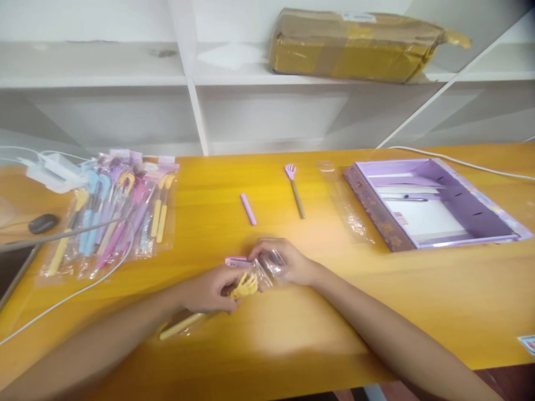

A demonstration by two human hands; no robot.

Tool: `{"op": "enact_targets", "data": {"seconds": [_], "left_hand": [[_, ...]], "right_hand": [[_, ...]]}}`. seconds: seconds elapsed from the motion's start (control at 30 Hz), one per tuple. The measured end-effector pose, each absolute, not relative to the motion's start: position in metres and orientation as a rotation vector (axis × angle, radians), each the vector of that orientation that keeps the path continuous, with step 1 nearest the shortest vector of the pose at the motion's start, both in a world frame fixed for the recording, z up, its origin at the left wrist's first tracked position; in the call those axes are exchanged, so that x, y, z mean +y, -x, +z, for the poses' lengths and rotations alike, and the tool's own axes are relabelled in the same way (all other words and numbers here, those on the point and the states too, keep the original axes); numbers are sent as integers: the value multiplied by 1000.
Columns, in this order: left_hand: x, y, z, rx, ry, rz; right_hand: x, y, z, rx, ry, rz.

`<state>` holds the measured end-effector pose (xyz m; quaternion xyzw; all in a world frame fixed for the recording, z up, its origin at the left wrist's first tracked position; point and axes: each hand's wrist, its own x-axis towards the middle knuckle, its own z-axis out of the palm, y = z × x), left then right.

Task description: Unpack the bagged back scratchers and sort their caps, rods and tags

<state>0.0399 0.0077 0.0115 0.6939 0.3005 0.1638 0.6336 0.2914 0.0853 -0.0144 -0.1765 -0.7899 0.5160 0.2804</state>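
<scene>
Shelving [104, 64] runs along the far edge of my orange table [460, 301]. A taped cardboard parcel [355, 47] sits on the shelf, and below it, toward the right of the table, stands an open purple box [378, 209] with papers and a pen inside. Off to my left lies a heap of wrapped back scratchers [125, 217], yellow, blue, pink and purple. My left hand [209, 289] is closed round a yellow back scratcher [246, 285] near the table's front edge, its splayed head showing past my thumb. My right hand [288, 262], just beside it, has curled fingers gripping clear plastic wrap [263, 273]; blur hides the exact pinch. Another clear sleeve [355, 220] lies next to the purple box. Beyond my hands rests a loose scratcher [297, 195] with a purple head, then a short purple stick [248, 209], and at far left a black mouse [43, 223].
</scene>
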Motion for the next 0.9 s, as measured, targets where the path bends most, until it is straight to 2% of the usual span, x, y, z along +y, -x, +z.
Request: {"op": "enact_targets", "data": {"seconds": [0.13,0.23,0.4,0.6,0.77,0.9], "left_hand": [[7,-42,12,745,-1200,453],[8,-44,13,761,-1295,471],[8,-43,10,697,-1520,516],[11,-35,5,665,-1601,401],[14,-35,4,578,-1376,424],[14,-34,2,516,-1196,455]], "right_hand": [[86,-294,-4,-2238,309,1393],[87,-294,0,-2233,223,1425],[82,-293,-5,-2142,465,1424],[84,-292,-15,-1399,996,1089],[96,-294,-5,-1124,978,785],[111,-297,25,-1071,873,684]]}}
